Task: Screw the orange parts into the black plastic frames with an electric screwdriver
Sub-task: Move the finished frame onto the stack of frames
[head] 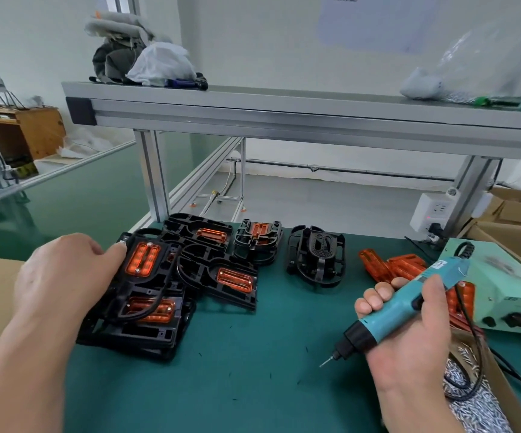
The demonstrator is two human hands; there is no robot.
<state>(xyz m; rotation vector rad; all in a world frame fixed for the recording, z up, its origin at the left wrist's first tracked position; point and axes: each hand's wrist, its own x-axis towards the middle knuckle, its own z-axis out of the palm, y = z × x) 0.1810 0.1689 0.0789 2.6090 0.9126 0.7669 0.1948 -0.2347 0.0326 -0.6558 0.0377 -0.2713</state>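
My left hand grips the left edge of a black plastic frame with an orange part fitted in it, on top of a pile of several similar frames. My right hand holds a teal electric screwdriver, bit pointing down-left above the green mat, away from any frame. More frames with orange inserts lie in the pile. A stack of bare black frames stands in the middle. Loose orange parts lie at the right.
A mint-green power supply with a red light sits at the right, its black cable looping past my right wrist. A box of silver screws lies at the lower right. Cardboard boxes stand behind. An aluminium shelf spans overhead.
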